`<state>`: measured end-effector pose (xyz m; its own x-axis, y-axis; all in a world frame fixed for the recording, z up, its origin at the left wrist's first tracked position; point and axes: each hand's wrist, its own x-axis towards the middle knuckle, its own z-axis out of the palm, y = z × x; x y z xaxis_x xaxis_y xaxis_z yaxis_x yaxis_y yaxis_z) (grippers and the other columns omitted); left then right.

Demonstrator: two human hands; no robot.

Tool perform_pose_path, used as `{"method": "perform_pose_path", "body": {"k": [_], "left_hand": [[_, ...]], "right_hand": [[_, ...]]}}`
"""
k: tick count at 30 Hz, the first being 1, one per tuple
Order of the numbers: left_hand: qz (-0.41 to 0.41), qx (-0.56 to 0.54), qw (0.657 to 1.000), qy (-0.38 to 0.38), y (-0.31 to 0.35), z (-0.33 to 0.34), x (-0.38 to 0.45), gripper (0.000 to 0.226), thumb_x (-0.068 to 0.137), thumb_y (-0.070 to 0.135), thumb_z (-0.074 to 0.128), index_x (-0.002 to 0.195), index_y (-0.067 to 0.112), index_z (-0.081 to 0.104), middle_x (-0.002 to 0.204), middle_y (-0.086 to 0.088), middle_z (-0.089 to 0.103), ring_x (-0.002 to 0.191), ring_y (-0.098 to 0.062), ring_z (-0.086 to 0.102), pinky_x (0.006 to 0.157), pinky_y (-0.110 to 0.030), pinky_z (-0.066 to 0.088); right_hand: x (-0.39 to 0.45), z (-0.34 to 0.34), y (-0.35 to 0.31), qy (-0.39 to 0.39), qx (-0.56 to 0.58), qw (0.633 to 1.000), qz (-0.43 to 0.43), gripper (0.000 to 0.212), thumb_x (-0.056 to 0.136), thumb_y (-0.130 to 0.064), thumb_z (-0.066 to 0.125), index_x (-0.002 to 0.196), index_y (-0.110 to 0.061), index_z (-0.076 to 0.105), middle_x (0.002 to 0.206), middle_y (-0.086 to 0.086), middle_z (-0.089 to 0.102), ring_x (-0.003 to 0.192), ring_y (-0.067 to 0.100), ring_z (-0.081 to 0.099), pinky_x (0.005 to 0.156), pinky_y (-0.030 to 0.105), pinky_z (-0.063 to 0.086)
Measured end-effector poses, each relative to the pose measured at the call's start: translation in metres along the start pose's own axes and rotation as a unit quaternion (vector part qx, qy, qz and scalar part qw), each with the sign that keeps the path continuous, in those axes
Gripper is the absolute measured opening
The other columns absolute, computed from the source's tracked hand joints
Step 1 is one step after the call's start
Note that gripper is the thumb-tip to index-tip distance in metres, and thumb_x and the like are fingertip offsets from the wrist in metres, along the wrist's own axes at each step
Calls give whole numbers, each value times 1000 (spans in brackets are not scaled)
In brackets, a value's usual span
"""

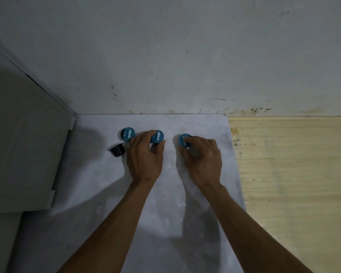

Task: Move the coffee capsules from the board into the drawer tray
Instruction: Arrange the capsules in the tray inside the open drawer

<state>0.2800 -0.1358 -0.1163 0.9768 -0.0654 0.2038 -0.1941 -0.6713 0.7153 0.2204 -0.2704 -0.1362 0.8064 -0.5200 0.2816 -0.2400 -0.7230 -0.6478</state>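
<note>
Lying pale, white board (165, 194) filled centre, back edge against wall (185, 46), wooden surface (293, 174) past right edge, grey cabinet (24, 144) at left edge. Left hand (145, 156) had fingers curled round teal-lidded capsule (157, 137) near back edge; white lid lettering blurred, not readable. Right hand (202, 158) pinched second capsule (184, 141), lid part hidden by fingertips. Third capsule (127, 133) stood upright toward back left corner. Dark capsule (117, 149) lay tipped on side just beside it. Drawer tray not identifiable.

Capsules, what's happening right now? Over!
Left hand fingers on middle capsule. Right hand gripping right capsule. Two capsules untouched. Drawer tray unseen.
</note>
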Motion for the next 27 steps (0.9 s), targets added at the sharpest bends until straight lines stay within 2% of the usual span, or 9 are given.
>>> {"method": "perform_pose_path", "body": {"k": [4, 8, 10, 12, 15, 18, 20, 24, 27], "left_hand": [[-26, -56, 998, -7, 0, -2, -10, 27, 82, 24, 76, 105, 14, 67, 104, -2, 69, 98, -17, 62, 84, -40, 56], [-22, -105, 994, -14, 13, -21, -30, 26, 82, 19, 77, 106, 14, 68, 104, 0, 70, 99, -17, 64, 87, -39, 56], [-10, -120, 993, -12, 22, -39, -43, 26, 82, 15, 77, 106, 12, 69, 104, 1, 70, 98, -13, 65, 87, -34, 56], [-16, -125, 992, -13, 30, -64, -58, 26, 80, 13, 77, 104, 16, 70, 102, 9, 69, 94, -6, 63, 82, -27, 55], [-24, -141, 990, -15, 42, -109, -79, 31, 78, 11, 79, 102, 26, 68, 98, 18, 67, 91, 1, 62, 74, -12, 47], [-27, -163, 986, -16, 56, -165, -105, 31, 76, 13, 81, 99, 28, 68, 98, 16, 70, 90, 1, 63, 70, -8, 45], [-25, -169, 985, -14, 59, -207, -122, 27, 76, 17, 81, 98, 28, 69, 97, 20, 70, 90, 0, 63, 70, -10, 46], [-7, -154, 988, 9, 36, -298, -158, 25, 75, 21, 82, 98, 25, 71, 97, 20, 71, 90, 1, 64, 72, -9, 47], [1, -122, 992, 16, 2, -365, -186, 27, 74, 18, 83, 98, 25, 72, 96, 20, 70, 86, 4, 62, 70, -8, 46]], "right_hand": [[-2, -16, -4, -10, 27, 1000, -9, 21, 84, -40, 74, 97, -24, 70, 93, -9, 71, 89, 12, 61, 77, 27, 52], [-11, -42, -15, -44, 42, 998, -14, 24, 85, -33, 72, 103, -17, 70, 98, -1, 73, 92, 18, 62, 77, 19, 42], [-20, -54, -24, -30, 43, 998, -18, 24, 83, -30, 76, 102, -17, 71, 97, -1, 73, 90, 17, 62, 75, 14, 39], [-30, -68, -39, -16, 55, 998, -22, 24, 80, -27, 79, 101, -17, 72, 95, -2, 73, 88, 17, 63, 72, 15, 42], [-49, -91, -70, -2, 91, 996, -24, 27, 77, -24, 81, 101, -18, 73, 94, -4, 72, 85, 14, 63, 66, 25, 50], [-76, -116, -107, 3, 118, 993, -18, 31, 75, -29, 82, 102, -21, 72, 91, -11, 67, 81, 12, 63, 66, 27, 52], [-97, -130, -138, 0, 134, 991, -15, 31, 74, -34, 81, 102, -24, 72, 89, -13, 66, 79, 10, 64, 64, 25, 51], [-149, -143, -211, -33, 165, 985, -24, 31, 74, -42, 75, 101, -26, 73, 91, -11, 70, 80, 5, 64, 62, 11, 46], [-195, -145, -259, -50, 189, 980, -36, 29, 75, -43, 74, 99, -26, 73, 91, -13, 71, 80, 4, 64, 63, 12, 46]]}}
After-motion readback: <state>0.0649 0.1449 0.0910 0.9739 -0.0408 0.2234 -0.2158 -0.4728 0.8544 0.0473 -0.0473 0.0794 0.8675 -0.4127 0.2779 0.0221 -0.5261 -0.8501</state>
